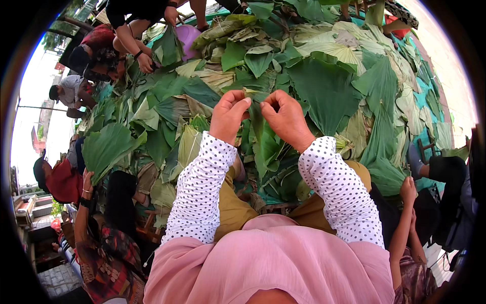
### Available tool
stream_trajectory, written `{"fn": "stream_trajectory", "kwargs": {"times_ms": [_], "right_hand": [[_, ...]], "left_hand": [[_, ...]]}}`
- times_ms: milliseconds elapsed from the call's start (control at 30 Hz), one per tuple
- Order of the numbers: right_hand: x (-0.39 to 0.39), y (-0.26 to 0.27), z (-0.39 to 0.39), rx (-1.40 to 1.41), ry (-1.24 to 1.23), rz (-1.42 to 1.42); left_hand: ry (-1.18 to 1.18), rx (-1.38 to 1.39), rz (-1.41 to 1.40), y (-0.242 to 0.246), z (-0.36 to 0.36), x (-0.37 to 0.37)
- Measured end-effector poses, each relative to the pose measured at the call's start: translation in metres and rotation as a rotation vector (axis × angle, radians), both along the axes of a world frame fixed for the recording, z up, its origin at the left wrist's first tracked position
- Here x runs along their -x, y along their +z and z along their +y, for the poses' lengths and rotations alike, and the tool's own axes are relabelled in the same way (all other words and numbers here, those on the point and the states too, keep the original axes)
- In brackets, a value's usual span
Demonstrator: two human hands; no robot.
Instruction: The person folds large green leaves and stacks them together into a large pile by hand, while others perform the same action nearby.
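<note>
My left hand (229,117) pinches the narrow end of a green lotus leaf (263,146) between thumb and fingertips. On the other side of that end, my right hand (287,118) has its thumb and index finger closed at the leaf's edge. The leaf is folded lengthwise and hangs down between my hands, over my lap. Exactly how the fingertips grip it is partly hidden. Beyond my hands spreads a heap of large leaves, some fresh like the broad dark green leaf (324,93), others dried and pale like the yellowish leaf (190,146).
A co-worker's hand (88,180) holds up a leaf (110,150) at left. Another person's hand (408,192) grips a leaf (385,174) at right. At the far left, a person's hand (145,62) is near a purple plastic container (186,40). Teal sheeting (422,99) lies beneath the heap.
</note>
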State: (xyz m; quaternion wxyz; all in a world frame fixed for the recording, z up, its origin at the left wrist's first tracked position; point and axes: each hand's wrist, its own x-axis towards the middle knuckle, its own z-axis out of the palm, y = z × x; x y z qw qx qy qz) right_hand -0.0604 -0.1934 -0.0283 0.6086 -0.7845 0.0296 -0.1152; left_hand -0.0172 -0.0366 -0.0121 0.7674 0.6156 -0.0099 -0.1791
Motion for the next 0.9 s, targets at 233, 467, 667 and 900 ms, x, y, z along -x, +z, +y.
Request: {"fn": "stream_trajectory", "kwargs": {"times_ms": [233, 467, 667, 900], "right_hand": [[-0.001, -0.001, -0.001, 0.059, -0.015, 0.004], [-0.001, 0.0, 0.001, 0.04, -0.018, 0.04], [-0.002, -0.003, 0.002, 0.012, -0.026, 0.05], [-0.004, -0.008, 0.003, 0.011, -0.015, 0.039]], "left_hand": [[0.015, -0.03, -0.118, -0.007, -0.007, 0.005], [0.007, -0.085, -0.269, -0.013, -0.008, 0.005], [0.031, -0.162, -0.333, -0.012, -0.01, 0.01], [0.022, -0.201, -0.358, -0.013, -0.009, 0.009]]}}
